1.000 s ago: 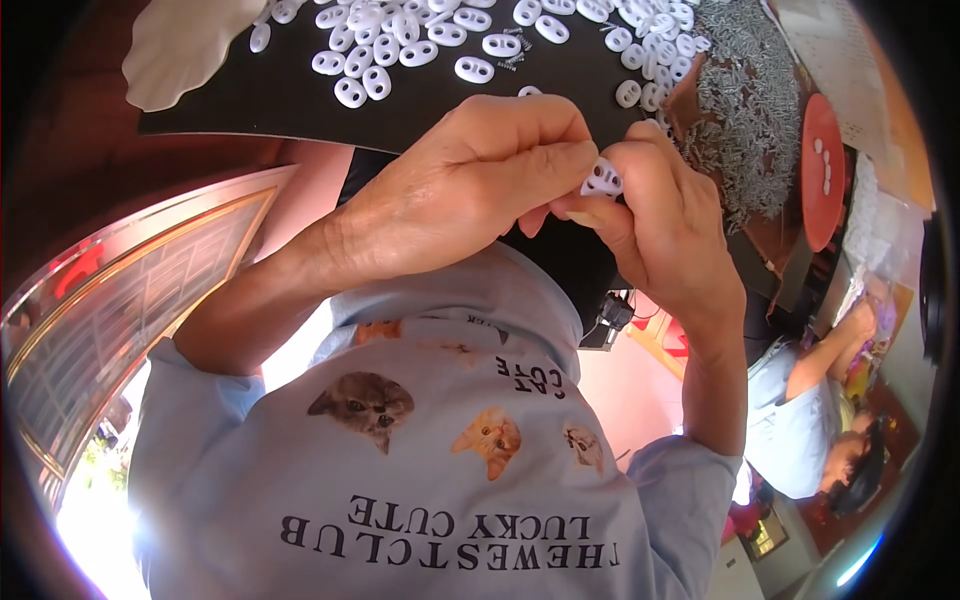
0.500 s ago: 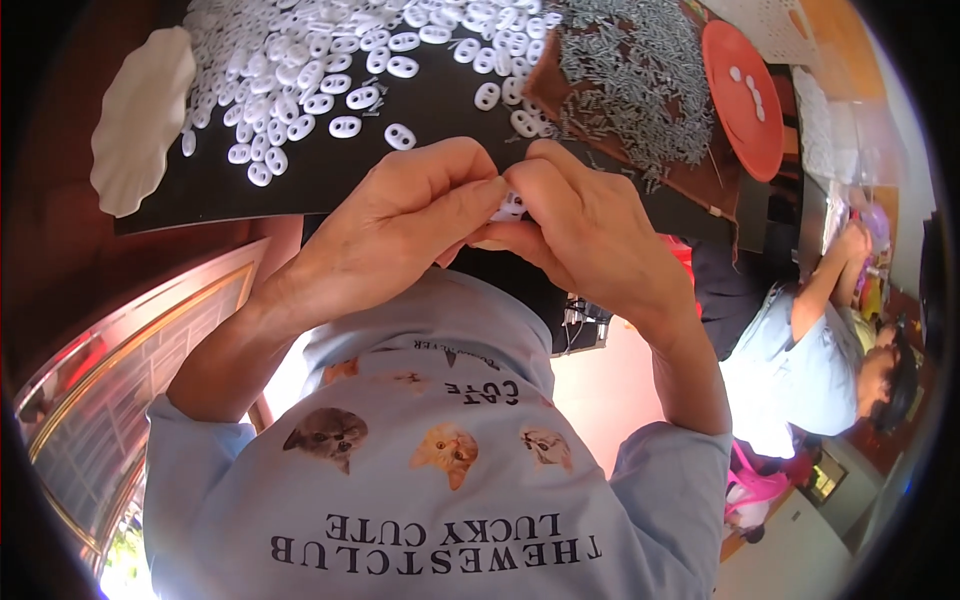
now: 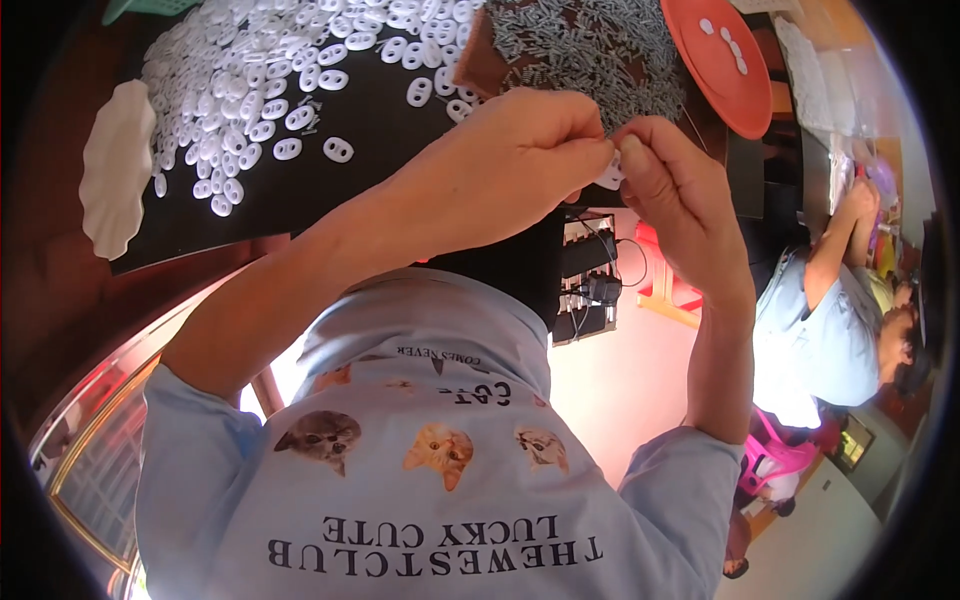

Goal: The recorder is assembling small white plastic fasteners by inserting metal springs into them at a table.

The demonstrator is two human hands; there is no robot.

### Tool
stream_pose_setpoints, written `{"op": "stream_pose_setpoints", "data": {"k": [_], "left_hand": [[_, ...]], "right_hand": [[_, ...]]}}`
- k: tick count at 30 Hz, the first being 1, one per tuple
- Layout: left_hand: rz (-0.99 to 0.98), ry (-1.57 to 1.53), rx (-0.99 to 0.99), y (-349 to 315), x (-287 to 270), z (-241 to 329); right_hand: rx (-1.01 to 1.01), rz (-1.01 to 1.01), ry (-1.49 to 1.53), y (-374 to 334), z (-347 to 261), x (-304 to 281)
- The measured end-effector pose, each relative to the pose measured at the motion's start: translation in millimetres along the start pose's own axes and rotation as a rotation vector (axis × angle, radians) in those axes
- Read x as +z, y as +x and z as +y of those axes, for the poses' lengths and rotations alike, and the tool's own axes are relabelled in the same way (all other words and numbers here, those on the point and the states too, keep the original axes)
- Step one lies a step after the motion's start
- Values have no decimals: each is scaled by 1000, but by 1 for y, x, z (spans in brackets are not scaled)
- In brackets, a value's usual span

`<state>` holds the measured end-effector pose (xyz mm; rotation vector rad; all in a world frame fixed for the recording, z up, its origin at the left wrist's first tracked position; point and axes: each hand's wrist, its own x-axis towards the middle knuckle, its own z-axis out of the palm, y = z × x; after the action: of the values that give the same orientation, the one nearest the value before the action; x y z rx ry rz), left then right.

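A small white plastic piece [image 3: 610, 178] shows between my two hands, partly covered by fingers. It looks like the white oval two-holed pieces [image 3: 287, 149] heaped on the dark table. My right hand [image 3: 685, 195] pinches it between thumb and fingers. Against it, my left hand [image 3: 535, 150] is closed, its fingertips pressed together; whatever they hold is too small or hidden to make out. Just beyond both hands lies a pile of small grey screws [image 3: 600, 50] on a brown sheet [image 3: 470, 62].
At the far right sits a red plate [image 3: 685, 45] with a few white bits. A white wavy-edged dish [image 3: 115, 170] stands at the table's left edge. A black device with cables [image 3: 600, 290] is below the table edge. A person [image 3: 825, 320] works at the right.
Both hands have moved right and a little away from me, toward the screw pile, with the white piece. The view has shifted slightly.
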<state>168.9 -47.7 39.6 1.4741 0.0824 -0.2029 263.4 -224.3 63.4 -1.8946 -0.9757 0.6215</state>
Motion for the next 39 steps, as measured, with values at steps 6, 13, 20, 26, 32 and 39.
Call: {"op": "stream_pose_setpoints", "data": {"k": [6, 13, 20, 26, 32, 39], "left_hand": [[-24, 132, -5, 25, 10, 14], [160, 564, 371, 38, 8, 7], [244, 857, 613, 46, 14, -8], [216, 1038, 812, 68, 21, -17], [159, 1180, 837, 84, 35, -21], [155, 1144, 799, 88, 40, -25]], "right_hand": [[171, -5, 159, -4, 5, -28], [-36, 218, -337, -3, 56, -45], [-248, 236, -687, 0, 73, -43], [-312, 180, -703, -2, 74, -49], [-347, 136, -677, 0, 73, -53], [-327, 116, -630, 2, 79, -53]]}}
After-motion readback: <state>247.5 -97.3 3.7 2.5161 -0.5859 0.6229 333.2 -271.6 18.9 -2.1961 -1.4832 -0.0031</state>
